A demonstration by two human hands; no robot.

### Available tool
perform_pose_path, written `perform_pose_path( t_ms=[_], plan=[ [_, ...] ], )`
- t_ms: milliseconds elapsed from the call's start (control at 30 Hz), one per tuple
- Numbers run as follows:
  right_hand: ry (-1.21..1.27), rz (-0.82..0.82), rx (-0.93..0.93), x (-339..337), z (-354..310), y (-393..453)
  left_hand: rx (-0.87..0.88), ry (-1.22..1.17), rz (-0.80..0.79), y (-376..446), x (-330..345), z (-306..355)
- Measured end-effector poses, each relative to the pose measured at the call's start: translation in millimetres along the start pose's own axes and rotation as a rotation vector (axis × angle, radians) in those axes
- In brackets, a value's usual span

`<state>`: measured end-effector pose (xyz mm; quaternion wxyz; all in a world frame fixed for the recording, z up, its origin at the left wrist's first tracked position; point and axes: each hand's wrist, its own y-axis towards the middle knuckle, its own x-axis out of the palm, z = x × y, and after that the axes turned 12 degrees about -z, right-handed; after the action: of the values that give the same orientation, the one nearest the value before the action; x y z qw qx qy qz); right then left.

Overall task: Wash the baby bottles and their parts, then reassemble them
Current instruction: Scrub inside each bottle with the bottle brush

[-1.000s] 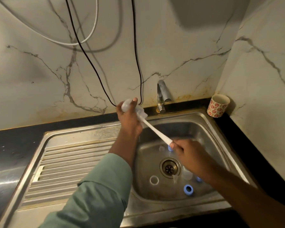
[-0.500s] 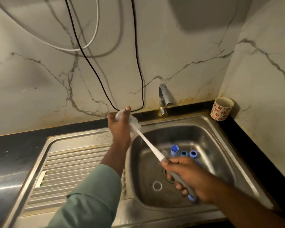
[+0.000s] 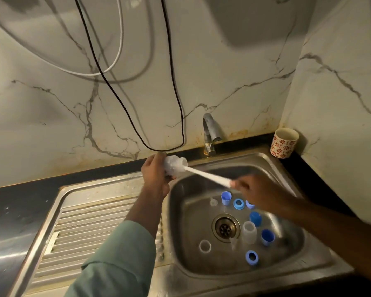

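Over the sink [image 3: 308, 273] our left hand [image 3: 153, 174] grips the bottle [image 3: 175, 165] steady; our right hand [image 3: 257, 195] holds the brush [image 3: 208, 175] to scrub inside.

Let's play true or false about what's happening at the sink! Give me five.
1. The left hand holds a clear bottle. True.
2. The right hand holds a sponge. False: it grips a white bottle brush.
3. Water runs from the tap. False: no water shows.
4. Blue bottle parts lie in the sink basin. True.
5. The flowered cup sits in the basin. False: it stands on the counter corner.
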<state>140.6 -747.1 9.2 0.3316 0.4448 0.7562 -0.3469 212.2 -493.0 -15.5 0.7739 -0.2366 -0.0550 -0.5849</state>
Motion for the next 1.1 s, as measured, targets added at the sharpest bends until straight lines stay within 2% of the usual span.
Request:
perform_pose_path(
  t_ms=[33, 67, 133, 200, 267, 333, 400, 467, 533, 600, 700, 800, 900, 967, 1000, 1033, 1100],
  plan=[
    [0.238, -0.036, 0.055, 18, -2, -3, 0.094, 0.03, 0.047, 1, 4, -2],
    [0.37, -0.027, 0.075, 30, -5, -5, 0.174, 0.066, 0.083, 2, 7, -3],
    [0.41, 0.055, 0.017, 40, -7, -9, 0.239, 0.123, 0.116, 7, 9, -3],
    [0.233, 0.102, -0.105, 29, -5, -13, 0.224, 0.19, 0.168, 12, 5, 1],
    [-0.117, 0.104, -0.19, 10, -1, -9, 0.212, 0.342, 0.15, 17, 1, 1],
    [-0.52, 0.162, -0.187, -9, 8, 2, 0.204, 0.563, -0.012, 19, 4, 0],
    [-0.65, 0.19, -0.171, -30, 14, 9, 0.205, 0.696, -0.163, 21, 7, 5],
    [-0.536, 0.092, -0.209, -45, 18, 6, 0.219, 0.685, -0.214, 22, 9, 15],
    [-0.412, -0.016, -0.26, -58, 20, -2, 0.167, 0.55, -0.14, 20, 11, 22],
    [-0.295, -0.002, -0.309, -70, 25, -8, 0.045, 0.443, -0.123, 16, 10, 20],
    [-0.235, 0.083, -0.27, -73, 31, -6, -0.171, 0.512, -0.287, 13, 10, 14],
    [-0.338, 0.087, -0.267, -55, 34, -11, -0.37, 0.628, -0.372, 17, -5, 16],
    [-0.61, 0.134, -0.419, -52, 37, -22, -0.528, 0.587, -0.357, 21, -20, 15],
    [-0.75, 0.26, -0.485, -50, 34, -19, -0.532, 0.597, -0.254, 19, -18, 5],
    [-0.766, 0.297, -0.444, -46, 28, -16, -0.487, 0.601, -0.205, 17, -15, 0],
    [-0.712, 0.29, -0.355, -38, 23, -14, -0.41, 0.583, -0.175, 16, -11, -3],
    [-0.383, 0.189, -0.143, -18, 14, -14, -0.203, 0.419, -0.196, 16, -7, -4]
  ],
)
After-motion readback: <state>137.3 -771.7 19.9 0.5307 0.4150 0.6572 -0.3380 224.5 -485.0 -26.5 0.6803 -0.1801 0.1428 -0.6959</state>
